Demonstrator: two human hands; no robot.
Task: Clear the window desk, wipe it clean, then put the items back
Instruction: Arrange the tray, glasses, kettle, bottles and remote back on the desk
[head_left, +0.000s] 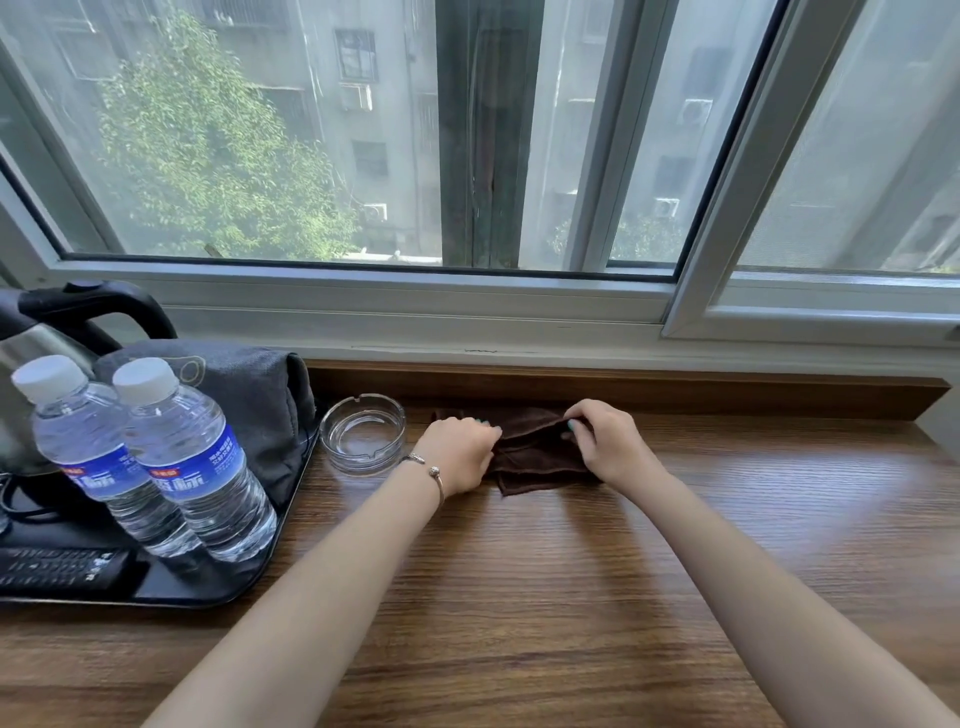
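A dark brown cloth (535, 447) lies folded on the wooden desk (571, 571) near the back ledge. My left hand (460, 454) holds its left edge with curled fingers. My right hand (608, 441) pinches the cloth's upper right part between thumb and fingers. A clear glass ashtray (362, 434) stands just left of my left hand. On the far left sits a black tray (218, 582) with two water bottles (192, 457), a kettle (47, 332), a grey folded cloth bag (249, 395) and a remote control (57, 566).
A raised wooden ledge (623, 389) runs along the back under the white window frame (415, 306). The desk's right end (935, 431) meets a wall.
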